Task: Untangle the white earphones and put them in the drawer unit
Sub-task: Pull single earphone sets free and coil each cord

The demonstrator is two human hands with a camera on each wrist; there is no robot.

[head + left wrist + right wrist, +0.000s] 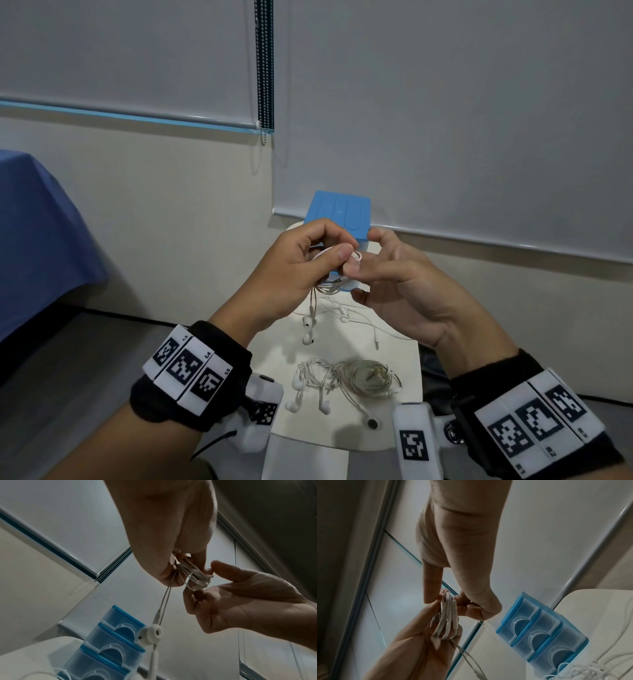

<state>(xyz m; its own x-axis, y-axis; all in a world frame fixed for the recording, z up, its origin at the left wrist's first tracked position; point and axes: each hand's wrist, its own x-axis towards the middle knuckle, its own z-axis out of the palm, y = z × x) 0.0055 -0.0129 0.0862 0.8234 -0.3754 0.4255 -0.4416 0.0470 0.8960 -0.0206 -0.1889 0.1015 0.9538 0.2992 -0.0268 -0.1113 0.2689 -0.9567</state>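
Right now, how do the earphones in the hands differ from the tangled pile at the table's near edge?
The held earphones are up in the air, gripped by the left hand and pinched by the right hand; the tangled pile lies untouched on the table. The held cable is coiled, earbuds dangling; the pile sprawls. Both are white and wired.

Black wristbands (191,377) with white marker tags (186,371)

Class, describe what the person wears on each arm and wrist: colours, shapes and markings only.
Both hands, left and right, are bare. Each wrist carries a black fabric band, left and right, with three white tiles printed with black square codes. A white block with another code sits under each wrist.
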